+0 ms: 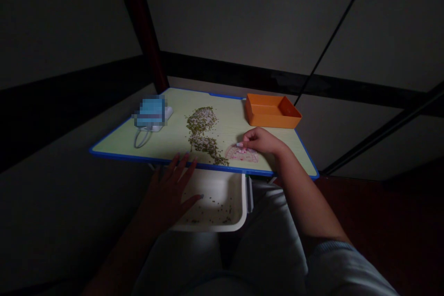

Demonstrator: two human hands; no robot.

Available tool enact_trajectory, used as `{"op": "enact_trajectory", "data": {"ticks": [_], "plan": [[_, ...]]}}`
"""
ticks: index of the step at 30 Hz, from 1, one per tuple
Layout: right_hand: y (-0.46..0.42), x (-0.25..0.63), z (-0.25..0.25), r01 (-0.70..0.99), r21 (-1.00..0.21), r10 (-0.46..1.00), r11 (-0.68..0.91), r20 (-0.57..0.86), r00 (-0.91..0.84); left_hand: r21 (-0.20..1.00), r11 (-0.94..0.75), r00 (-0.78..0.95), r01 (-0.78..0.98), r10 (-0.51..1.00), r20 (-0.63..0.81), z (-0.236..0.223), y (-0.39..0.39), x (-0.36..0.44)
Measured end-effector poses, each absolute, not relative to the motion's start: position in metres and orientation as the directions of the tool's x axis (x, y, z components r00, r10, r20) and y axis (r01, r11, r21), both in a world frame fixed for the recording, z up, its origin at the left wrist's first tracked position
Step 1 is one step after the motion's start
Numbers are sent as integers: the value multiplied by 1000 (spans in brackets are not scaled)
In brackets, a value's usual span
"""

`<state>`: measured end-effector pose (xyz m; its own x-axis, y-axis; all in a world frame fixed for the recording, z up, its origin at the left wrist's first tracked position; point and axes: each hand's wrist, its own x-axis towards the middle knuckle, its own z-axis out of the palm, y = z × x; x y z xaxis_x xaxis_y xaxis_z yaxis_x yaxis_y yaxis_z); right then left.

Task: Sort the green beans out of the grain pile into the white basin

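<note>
A pink see-through protractor (239, 155) lies on the tabletop near the front edge, straight side toward me. At its upper edge, my right hand (259, 141) is closed in a pinch on it. Just left of the protractor spreads a loose pile of small green and whitish grains (201, 122), trailing toward the table's front edge. My left hand (173, 189) is open, its fingers spread at the blue table edge and its thumb over a white bin (239, 194). Scattered small dark bits lie on the bin's bottom.
An orange open box (272, 120) stands at the table's back right. On the left side sits a blurred-out blue item (151, 111) on a white base with a looped cable (140, 138). The pale tabletop (173, 138) has a raised blue rim; walls close in behind it.
</note>
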<state>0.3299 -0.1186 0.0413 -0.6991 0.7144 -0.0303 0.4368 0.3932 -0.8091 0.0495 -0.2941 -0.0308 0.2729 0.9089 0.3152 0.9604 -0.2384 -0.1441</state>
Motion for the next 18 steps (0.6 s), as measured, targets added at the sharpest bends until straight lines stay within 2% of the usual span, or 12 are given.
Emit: {"op": "enact_trajectory", "data": {"ticks": [18], "plan": [[-117,339,45,438,-827,681,352,-95,-726,-116,-236,261,965,916,306,-29,-295,51]]}}
